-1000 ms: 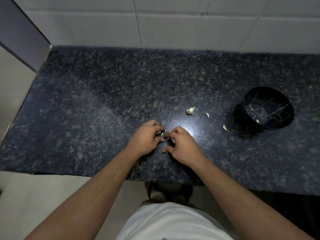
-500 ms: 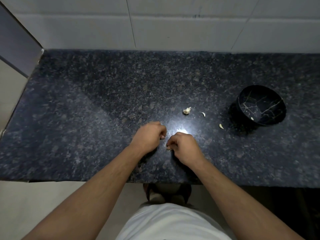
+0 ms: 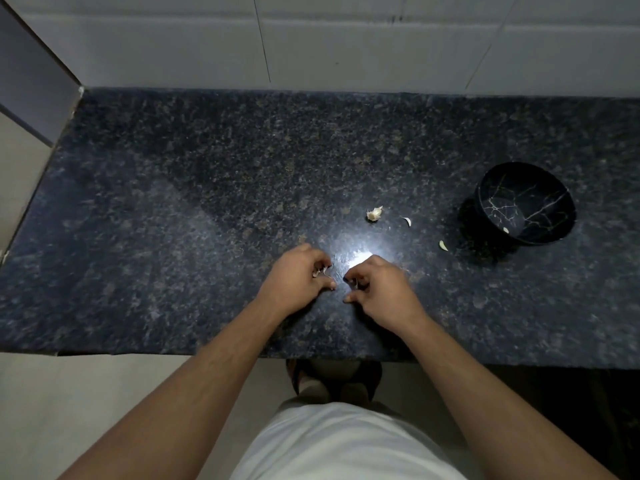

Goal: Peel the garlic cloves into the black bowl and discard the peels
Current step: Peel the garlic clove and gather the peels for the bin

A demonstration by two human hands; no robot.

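Note:
My left hand and my right hand hover side by side over the near middle of the dark granite counter, a small gap between them. The left fingers pinch a pale scrap of garlic peel. The right fingers are curled round something small, mostly hidden; I cannot tell if it is a clove or peel. The black bowl with gold veins stands at the right, one small pale piece inside it. A garlic piece lies beyond my hands.
Two small pale bits lie on the counter between the garlic piece and the bowl. A white tiled wall runs behind the counter. The counter's front edge is just below my wrists; its left end meets a grey panel.
My hands were touching over one small thing; they have pulled apart sideways, the left one keeping a scrap of peel. The camera shifted slightly.

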